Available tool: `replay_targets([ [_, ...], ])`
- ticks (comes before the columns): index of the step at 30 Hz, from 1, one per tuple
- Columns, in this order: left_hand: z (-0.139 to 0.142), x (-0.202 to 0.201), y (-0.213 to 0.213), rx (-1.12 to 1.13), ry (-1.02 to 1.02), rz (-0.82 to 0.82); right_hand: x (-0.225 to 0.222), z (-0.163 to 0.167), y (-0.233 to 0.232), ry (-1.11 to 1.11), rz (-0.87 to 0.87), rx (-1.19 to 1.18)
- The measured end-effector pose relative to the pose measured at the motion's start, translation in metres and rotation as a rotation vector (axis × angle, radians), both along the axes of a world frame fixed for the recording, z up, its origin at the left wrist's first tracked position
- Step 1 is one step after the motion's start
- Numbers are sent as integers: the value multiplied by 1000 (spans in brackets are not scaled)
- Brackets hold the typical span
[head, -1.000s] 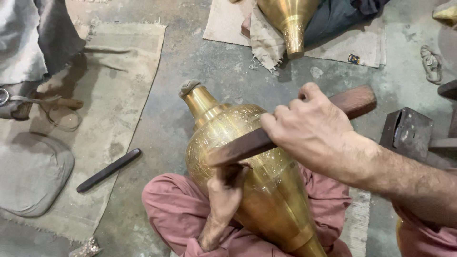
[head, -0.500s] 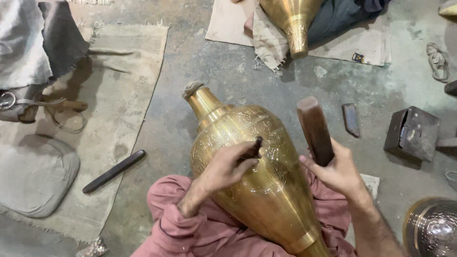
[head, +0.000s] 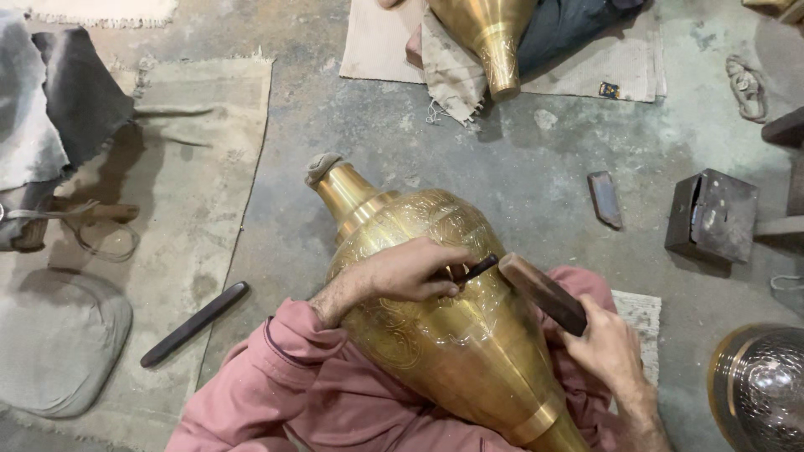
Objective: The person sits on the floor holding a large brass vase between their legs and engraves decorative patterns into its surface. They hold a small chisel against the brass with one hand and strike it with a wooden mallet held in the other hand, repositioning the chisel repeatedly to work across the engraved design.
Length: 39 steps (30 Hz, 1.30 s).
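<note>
A large engraved brass vase (head: 435, 335) lies across my lap, its narrow neck pointing up and left. My left hand (head: 406, 269) rests on the vase's belly and grips a thin dark chisel (head: 479, 268), tip against the metal. My right hand (head: 605, 345) holds a dark wooden mallet (head: 540, 293), whose end sits next to the chisel's head. My pink sleeve covers the left forearm.
A dark flat bar (head: 194, 323) lies on a burlap mat (head: 180, 192) at left, near a grey cushion (head: 54, 339). A dark metal block (head: 712, 216) and a small stone (head: 605, 197) sit at right. Another brass vase (head: 490, 38) rests at the top; a shiny round vessel (head: 758, 387) is at lower right.
One second ago my right hand held the mallet across the vase. It then swung right and upright, and now the mallet has come down beside the chisel. My left hand moved up onto the belly.
</note>
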<state>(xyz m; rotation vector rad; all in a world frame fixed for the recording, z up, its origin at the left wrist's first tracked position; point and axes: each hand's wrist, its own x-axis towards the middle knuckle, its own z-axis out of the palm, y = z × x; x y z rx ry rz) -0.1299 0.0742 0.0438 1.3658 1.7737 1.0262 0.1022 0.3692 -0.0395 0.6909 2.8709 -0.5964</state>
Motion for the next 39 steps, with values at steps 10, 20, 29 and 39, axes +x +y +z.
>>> replay_targets([
  [10,4,-9,2,21,94,-69,-21,16,-18,135,81,-51],
  [20,-4,-21,36,-154,103,-440,2,-13,-12,116,-35,-131],
  [29,-7,-25,40,-45,87,-453,7,-7,-28,462,-96,-171],
  [39,-8,66,-59,265,-511,821,-17,2,-18,383,10,-278],
])
